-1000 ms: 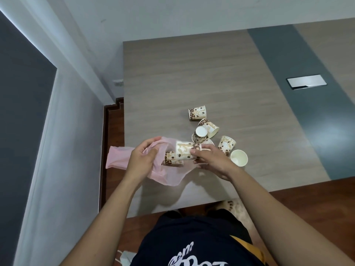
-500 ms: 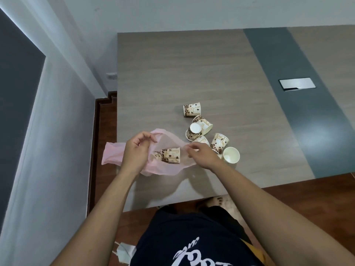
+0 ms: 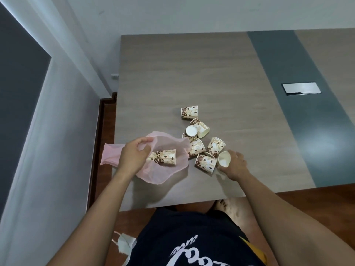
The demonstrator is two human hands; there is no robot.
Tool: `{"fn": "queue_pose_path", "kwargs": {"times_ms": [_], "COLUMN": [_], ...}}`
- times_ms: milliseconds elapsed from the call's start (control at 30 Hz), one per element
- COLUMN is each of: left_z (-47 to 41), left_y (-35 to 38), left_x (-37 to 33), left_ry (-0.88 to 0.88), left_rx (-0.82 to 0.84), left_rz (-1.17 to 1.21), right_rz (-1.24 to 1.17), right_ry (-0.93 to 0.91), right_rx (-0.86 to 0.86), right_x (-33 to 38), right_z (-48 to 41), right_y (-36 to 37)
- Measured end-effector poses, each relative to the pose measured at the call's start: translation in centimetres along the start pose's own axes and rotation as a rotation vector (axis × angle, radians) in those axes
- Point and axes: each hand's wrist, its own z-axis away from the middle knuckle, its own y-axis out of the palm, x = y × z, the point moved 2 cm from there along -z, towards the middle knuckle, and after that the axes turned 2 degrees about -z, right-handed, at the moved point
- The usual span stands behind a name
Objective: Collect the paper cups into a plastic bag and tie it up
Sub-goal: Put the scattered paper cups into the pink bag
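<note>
A thin pink plastic bag [image 3: 163, 173] lies on the wooden table [image 3: 192, 73] near its front left corner. My left hand [image 3: 134, 156] pinches the bag's upper edge and holds its mouth open. Inside the bag lie two coffee-bean-patterned paper cups [image 3: 167, 157] on their sides. My right hand [image 3: 235, 164] grips another cup [image 3: 224, 158] whose white inside faces me. Several more cups [image 3: 196, 129] lie scattered between the bag and my right hand, one [image 3: 189, 111] a little farther back.
A grey band [image 3: 299, 116] runs across the table on the right, with a metal cover plate [image 3: 301, 88] set in it. A white wall stands to the left. A white bag [image 3: 124, 244] lies on the dark wooden floor by my legs.
My right hand pushed a cup into the bag, let it go, then moved right and took hold of the upright cup by the pile. My left hand kept holding the bag.
</note>
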Motion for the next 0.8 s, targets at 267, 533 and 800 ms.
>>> {"fn": "queue_pose_path", "kwargs": {"times_ms": [267,533,800], "left_z": [1.4,0.4,0.2], "left_y": [1.1,1.6,2.7], "left_x": [-2.6,-3.7,-4.2], "left_ry": [-0.040,-0.088,-0.046], "left_rx": [0.049,-0.036,-0.005], "left_rz": [0.189,0.268,0.249], "right_rz": [-0.242,-0.440,-0.337], "right_ry": [-0.024,-0.319,-0.707], "right_rx": [-0.011,-0.241,0.116], "right_x": [-0.2,5.5,16.4], "right_z": [1.0,3.4,8.0], "right_y": [-1.1,-8.1,-2.3]}}
